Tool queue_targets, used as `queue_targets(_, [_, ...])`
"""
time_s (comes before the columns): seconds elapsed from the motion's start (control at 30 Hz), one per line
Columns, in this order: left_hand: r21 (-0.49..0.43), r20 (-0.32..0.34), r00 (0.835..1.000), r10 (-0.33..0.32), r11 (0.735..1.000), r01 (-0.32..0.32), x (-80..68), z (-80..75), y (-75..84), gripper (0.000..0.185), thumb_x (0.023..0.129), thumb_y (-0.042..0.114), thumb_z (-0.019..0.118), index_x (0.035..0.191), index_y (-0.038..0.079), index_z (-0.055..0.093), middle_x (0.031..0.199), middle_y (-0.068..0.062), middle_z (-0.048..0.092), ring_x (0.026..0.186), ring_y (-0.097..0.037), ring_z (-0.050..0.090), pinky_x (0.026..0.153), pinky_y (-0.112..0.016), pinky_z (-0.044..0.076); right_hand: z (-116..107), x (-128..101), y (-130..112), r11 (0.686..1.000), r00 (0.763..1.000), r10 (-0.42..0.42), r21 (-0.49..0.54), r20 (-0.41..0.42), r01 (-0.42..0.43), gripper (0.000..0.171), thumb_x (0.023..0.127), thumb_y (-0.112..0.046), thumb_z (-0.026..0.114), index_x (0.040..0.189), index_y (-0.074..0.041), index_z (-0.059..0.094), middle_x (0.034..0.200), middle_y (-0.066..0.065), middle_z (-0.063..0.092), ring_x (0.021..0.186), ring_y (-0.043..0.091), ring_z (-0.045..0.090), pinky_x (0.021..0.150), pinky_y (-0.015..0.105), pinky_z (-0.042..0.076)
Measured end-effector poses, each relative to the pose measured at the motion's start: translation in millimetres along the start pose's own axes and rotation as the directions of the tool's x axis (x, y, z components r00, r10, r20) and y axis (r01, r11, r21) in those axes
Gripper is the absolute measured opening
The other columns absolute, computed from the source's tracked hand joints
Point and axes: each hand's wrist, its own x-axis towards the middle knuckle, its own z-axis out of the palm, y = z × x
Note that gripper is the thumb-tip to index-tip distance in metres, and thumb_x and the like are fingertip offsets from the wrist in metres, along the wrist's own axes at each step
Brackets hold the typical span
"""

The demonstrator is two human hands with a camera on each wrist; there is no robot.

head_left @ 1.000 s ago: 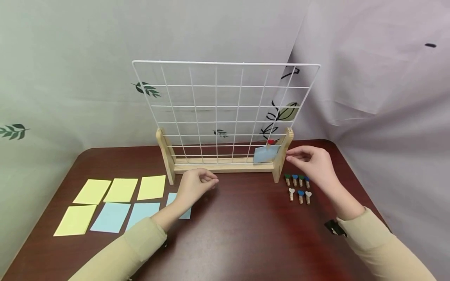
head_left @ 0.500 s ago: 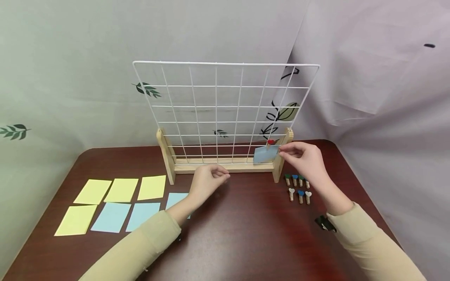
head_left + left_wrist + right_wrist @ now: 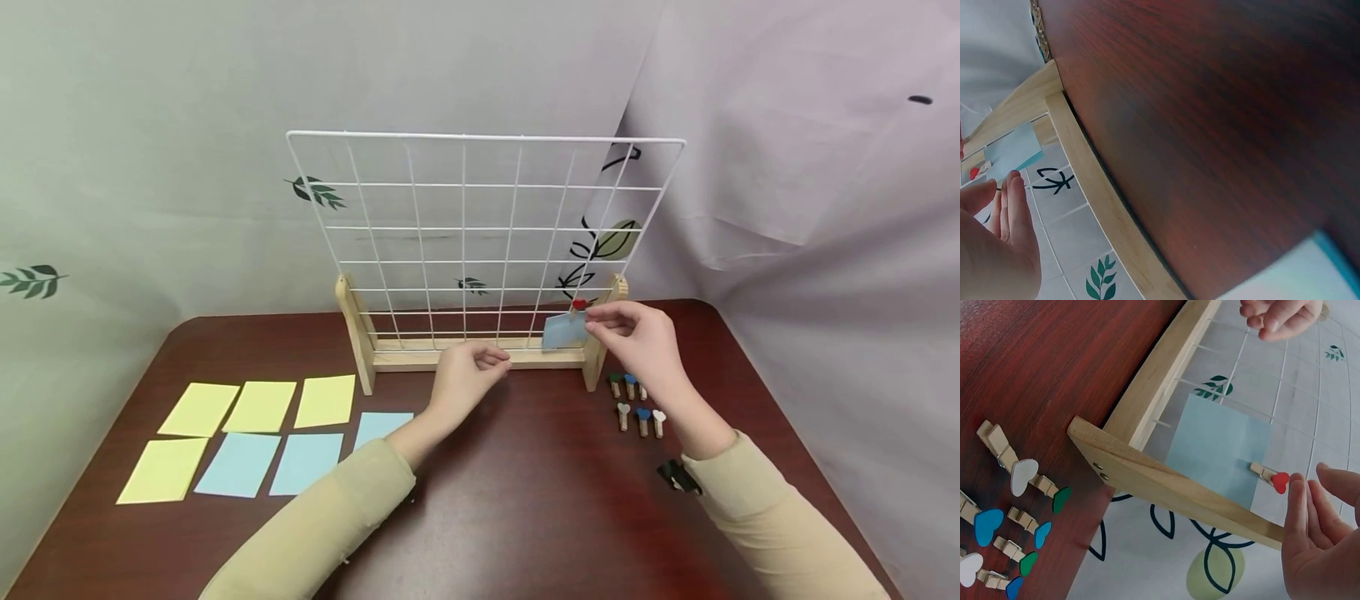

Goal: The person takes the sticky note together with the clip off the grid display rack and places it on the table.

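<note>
A white wire grid (image 3: pixel 463 229) stands in a wooden stand (image 3: pixel 450 357) at the back of the dark red table. A blue note (image 3: pixel 562 332) (image 3: pixel 1219 447) hangs at the grid's lower right corner from a red heart clothespin (image 3: pixel 578 304) (image 3: pixel 1272 478). My right hand (image 3: pixel 597 319) (image 3: pixel 1319 487) is at that clothespin; its fingertips (image 3: pixel 1297 490) are right beside the red heart, thumb apart, nothing gripped. My left hand (image 3: pixel 497 360) (image 3: pixel 1004 206) hovers in front of the stand's base with loosely curled fingers and holds nothing.
Several small heart-topped clothespins (image 3: pixel 637 404) (image 3: pixel 1013 512) lie to the right of the stand's foot. Yellow notes (image 3: pixel 258 407) and blue notes (image 3: pixel 307 462) lie in two rows at the front left. Cloth backdrops hang behind the table (image 3: pixel 525 500).
My right hand has moved left and up from the stand's right post to the red clothespin. My left hand has moved right and forward along the stand's base.
</note>
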Motion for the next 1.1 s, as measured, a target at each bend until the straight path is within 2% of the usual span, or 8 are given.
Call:
queue_targets(0.43, [-0.032, -0.053, 0.999, 0.011, 0.999, -0.012, 10.1, 18.8, 0.1, 0.008, 0.090, 0.004, 0.082, 0.098, 0.002, 0.082, 0.090, -0.014, 0.082, 0.081, -0.027, 0.080, 0.074, -0.027, 0.065, 11, 0, 3, 1.000, 0.999, -0.004, 0.008, -0.042, 0.005, 0.022, 0.094, 0.002, 0.076, 0.116, 0.006, 0.077, 0.108, 0.027, 0.080, 0.077, -0.026, 0.060, 0.072, 0.001, 0.052])
queue_targets(0.77, [-0.064, -0.067, 0.998, 0.007, 0.998, -0.011, 20.0, 36.1, 1.3, 0.009, 0.091, 0.002, 0.080, 0.099, -0.002, 0.082, 0.091, -0.017, 0.082, 0.082, -0.030, 0.081, 0.072, -0.023, 0.063, 20, -2, 2, 1.000, 0.994, -0.004, -0.002, -0.113, 0.004, 0.022, 0.093, 0.004, 0.077, 0.114, 0.008, 0.078, 0.109, 0.025, 0.080, 0.078, -0.026, 0.059, 0.072, -0.001, 0.050])
queue_targets(0.97, [-0.062, -0.090, 0.996, -0.006, 0.998, 0.000, 22.5, 44.9, 0.7, 0.010, 0.092, 0.004, 0.080, 0.099, -0.002, 0.082, 0.092, -0.017, 0.083, 0.082, -0.030, 0.082, 0.069, -0.021, 0.062, 25, -5, 3, 1.000, 0.991, 0.024, -0.015, -0.133, -0.026, 0.022, 0.095, 0.002, 0.075, 0.116, 0.008, 0.077, 0.110, 0.024, 0.080, 0.076, -0.027, 0.056, 0.072, -0.002, 0.049])
queue_targets(1.0, [-0.061, -0.094, 0.996, -0.008, 0.998, 0.002, 22.9, 46.4, 0.7, 0.010, 0.092, 0.005, 0.081, 0.099, -0.001, 0.082, 0.092, -0.016, 0.083, 0.082, -0.029, 0.082, 0.068, -0.020, 0.062, 26, -5, 3, 0.999, 0.990, 0.028, -0.016, -0.138, -0.031, 0.023, 0.095, 0.002, 0.076, 0.117, 0.007, 0.077, 0.111, 0.024, 0.080, 0.078, -0.025, 0.058, 0.072, -0.002, 0.049])
queue_targets(1.1, [-0.071, -0.101, 0.995, -0.006, 0.997, -0.001, 24.5, 50.8, 0.1, 0.011, 0.092, 0.005, 0.081, 0.100, -0.001, 0.082, 0.092, -0.016, 0.083, 0.082, -0.029, 0.082, 0.068, -0.019, 0.061, 29, -7, 4, 0.999, 0.986, 0.031, -0.011, -0.162, -0.033, 0.025, 0.095, 0.003, 0.075, 0.119, 0.007, 0.076, 0.112, 0.024, 0.080, 0.086, -0.001, 0.075, 0.072, -0.002, 0.049])
